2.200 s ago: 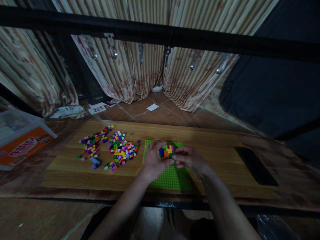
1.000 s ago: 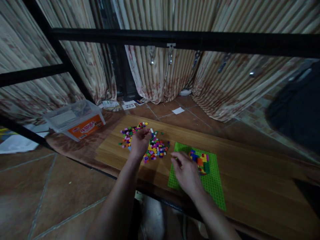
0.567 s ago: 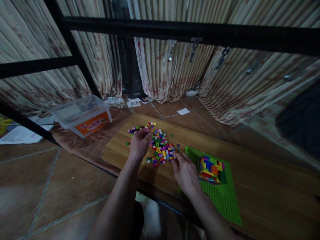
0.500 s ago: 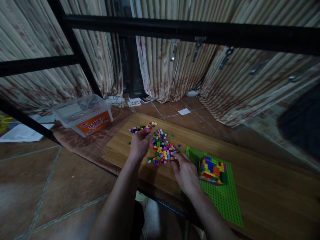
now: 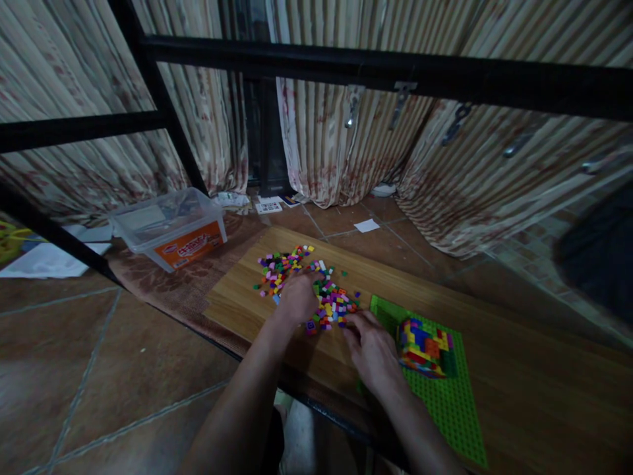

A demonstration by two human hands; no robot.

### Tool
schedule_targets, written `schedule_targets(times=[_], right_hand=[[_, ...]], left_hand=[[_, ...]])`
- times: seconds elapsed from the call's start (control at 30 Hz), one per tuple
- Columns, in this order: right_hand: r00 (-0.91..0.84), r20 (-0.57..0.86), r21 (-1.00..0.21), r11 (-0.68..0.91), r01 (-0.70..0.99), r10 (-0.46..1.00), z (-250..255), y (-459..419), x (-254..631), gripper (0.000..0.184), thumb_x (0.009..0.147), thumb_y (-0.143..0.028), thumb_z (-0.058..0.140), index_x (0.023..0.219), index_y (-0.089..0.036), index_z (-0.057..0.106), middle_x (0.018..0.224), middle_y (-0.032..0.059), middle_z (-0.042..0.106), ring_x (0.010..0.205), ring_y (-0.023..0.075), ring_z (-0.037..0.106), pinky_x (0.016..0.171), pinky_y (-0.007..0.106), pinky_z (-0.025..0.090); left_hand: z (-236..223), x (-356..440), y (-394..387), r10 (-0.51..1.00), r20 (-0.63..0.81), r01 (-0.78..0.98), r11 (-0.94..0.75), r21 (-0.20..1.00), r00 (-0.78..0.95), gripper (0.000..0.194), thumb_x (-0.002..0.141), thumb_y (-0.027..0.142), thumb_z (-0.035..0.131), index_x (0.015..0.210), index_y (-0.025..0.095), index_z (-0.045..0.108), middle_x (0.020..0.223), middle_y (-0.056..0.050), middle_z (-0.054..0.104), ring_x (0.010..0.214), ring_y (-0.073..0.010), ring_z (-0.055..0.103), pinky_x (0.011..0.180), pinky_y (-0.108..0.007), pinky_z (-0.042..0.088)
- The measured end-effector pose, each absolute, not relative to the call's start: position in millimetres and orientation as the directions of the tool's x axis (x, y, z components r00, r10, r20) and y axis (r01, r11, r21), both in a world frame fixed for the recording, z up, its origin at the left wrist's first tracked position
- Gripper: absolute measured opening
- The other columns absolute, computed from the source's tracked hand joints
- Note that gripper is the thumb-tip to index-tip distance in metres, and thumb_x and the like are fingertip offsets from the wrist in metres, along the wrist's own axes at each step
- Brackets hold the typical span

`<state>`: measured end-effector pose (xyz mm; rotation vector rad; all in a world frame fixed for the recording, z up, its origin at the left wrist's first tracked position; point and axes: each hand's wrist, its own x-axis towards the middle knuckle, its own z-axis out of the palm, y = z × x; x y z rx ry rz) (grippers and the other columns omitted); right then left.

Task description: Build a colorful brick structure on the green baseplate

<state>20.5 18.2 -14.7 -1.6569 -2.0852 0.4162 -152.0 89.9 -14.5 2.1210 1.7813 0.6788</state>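
Note:
Small coloured toy bricks (image 5: 336, 302) lie in a loose pile on the wooden board. My left hand (image 5: 298, 298) is over the middle of the pile, its fingers reaching forward among the bricks; the fingertips are partly hidden. My right hand (image 5: 373, 344) rests by the pile's right edge, fingers bent and thumb apart from them, fingertips near the outermost bricks. No brick shows clearly in either hand. To its right, a boxy multicoloured brick build (image 5: 424, 346) stands on a green studded baseplate (image 5: 455, 409).
The wooden board (image 5: 242, 297) lies on a brown cloth-covered surface. A clear plastic tub (image 5: 171, 227) with an orange label stands at the back left. A dark metal bar (image 5: 370, 69) crosses ahead, with curtains behind it. White paper (image 5: 366, 225) lies on the tiled floor.
The view has swung left. My hands have left the brick build for the loose pile. In the last half second my left hand has moved right and down into the bricks.

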Motion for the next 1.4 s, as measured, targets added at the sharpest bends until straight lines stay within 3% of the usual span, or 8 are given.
schedule_targets(times=[0.2,0.43,0.67,0.93,1.07,1.2,1.3,1.4], right_hand=[[-0.195,0.126,-0.520,0.232,0.822,0.973,-11.8,16.5,20.8,0.020,0.086,-0.012,0.049,0.097,-0.017,0.065,0.099,0.0076,0.062,0.091,0.0220,0.062,0.083,0.035,0.049],[-0.186,0.114,-0.545,0.218,0.810,0.976,-11.7,16.4,21.3,0.020,0.085,-0.011,0.050,0.096,-0.019,0.065,0.097,0.0062,0.063,0.092,0.0214,0.062,0.084,0.034,0.047],[-0.187,0.128,-0.566,0.227,0.793,0.974,-10.1,14.7,18.8,0.019,0.084,-0.011,0.052,0.096,-0.019,0.065,0.098,0.0063,0.062,0.092,0.0206,0.061,0.085,0.032,0.047],[-0.183,0.135,-0.578,0.227,0.784,0.974,-6.0,12.1,18.0,0.019,0.084,-0.011,0.053,0.098,-0.018,0.066,0.100,0.0072,0.062,0.095,0.0198,0.060,0.087,0.032,0.047],[-0.161,0.200,-0.592,0.250,0.766,0.966,-1.8,10.3,17.5,0.018,0.086,-0.012,0.052,0.094,-0.019,0.067,0.099,0.0062,0.063,0.093,0.0181,0.061,0.086,0.030,0.048],[-0.125,0.373,-0.652,0.355,0.670,0.920,12.9,5.0,23.7,0.022,0.090,-0.013,0.047,0.092,-0.021,0.067,0.095,0.0047,0.067,0.089,0.0150,0.063,0.083,0.028,0.050],[-0.026,0.566,-0.652,0.467,0.597,0.824,30.5,1.8,42.6,0.021,0.091,-0.017,0.048,0.096,-0.023,0.068,0.095,0.0041,0.069,0.088,0.0146,0.065,0.081,0.028,0.052],[0.276,0.656,-0.690,0.409,0.598,0.703,44.3,4.6,73.5,0.014,0.086,-0.023,0.057,0.090,-0.022,0.070,0.089,0.0038,0.070,0.083,0.0163,0.065,0.077,0.030,0.052]], left_hand=[[-15.3,-167.7,91.4,0.958,0.154,0.812,-0.286,0.508,0.241,0.054,0.061,-0.001,0.049,0.106,0.021,0.071,0.111,-0.007,0.067,0.104,-0.0213,0.060,0.097,-0.033,0.045],[-10.0,-168.9,89.9,0.969,0.075,0.827,-0.239,0.508,0.233,0.045,0.066,0.003,0.051,0.101,0.020,0.072,0.101,-0.006,0.070,0.098,-0.0208,0.062,0.093,-0.031,0.047],[-9.0,-162.3,89.0,0.973,0.118,0.883,-0.230,0.410,0.199,0.031,0.074,0.018,0.055,0.100,0.019,0.072,0.104,-0.009,0.069,0.104,-0.0240,0.060,0.099,-0.036,0.043],[-12.3,-158.5,93.8,0.952,0.159,0.884,-0.303,0.357,0.263,0.021,0.075,0.017,0.052,0.087,0.019,0.069,0.097,-0.009,0.069,0.100,-0.0252,0.060,0.096,-0.039,0.044],[-9.7,-155.9,94.2,0.940,0.222,0.891,-0.321,0.320,0.258,0.021,0.077,0.017,0.050,0.091,0.016,0.065,0.100,-0.012,0.068,0.103,-0.0279,0.059,0.096,-0.042,0.043],[-1.9,-149.7,93.4,0.942,0.263,0.836,-0.310,0.452,0.207,0.023,0.083,0.021,0.047,0.100,0.016,0.062,0.099,-0.010,0.067,0.095,-0.0246,0.062,0.088,-0.038,0.048],[5.1,-133.4,82.2,0.911,0.324,0.691,-0.407,0.597,0.256,0.023,0.087,0.024,0.047,0.105,0.017,0.060,0.103,-0.008,0.066,0.095,-0.0210,0.063,0.087,-0.034,0.049],[11.4,-105.0,60.2,0.851,0.357,0.548,-0.523,0.653,0.386,0.024,0.091,0.026,0.046,0.111,0.019,0.058,0.109,-0.007,0.065,0.102,-0.0188,0.061,0.091,-0.032,0.048]])
